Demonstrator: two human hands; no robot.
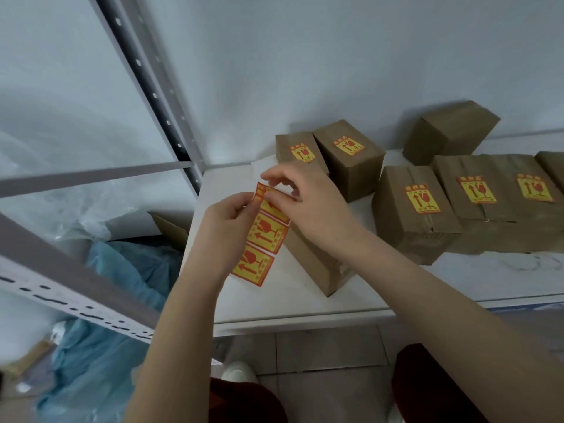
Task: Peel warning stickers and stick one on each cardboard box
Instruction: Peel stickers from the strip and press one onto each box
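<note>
My left hand [227, 219] pinches the top of a strip of yellow-and-red warning stickers [263, 239] that hangs down over the white table. My right hand [305, 196] pinches the upper edge of the top sticker [270, 198], partly lifted from the backing. Directly under the hands lies a plain cardboard box [317, 267] with no sticker showing. Behind stand two stickered boxes [300, 152] [351, 157]. To the right, a stickered box [418, 209] and a wide brown pack [500, 193] carry stickers. A bare box [448, 132] rests at the back.
The white table [305, 306] meets a grey wall behind. A grey metal shelving frame [158, 96] stands on the left, with blue plastic bags [122, 285] and an open carton [171, 230] below it. Tiled floor, my red trousers and a white shoe [239, 372] are below.
</note>
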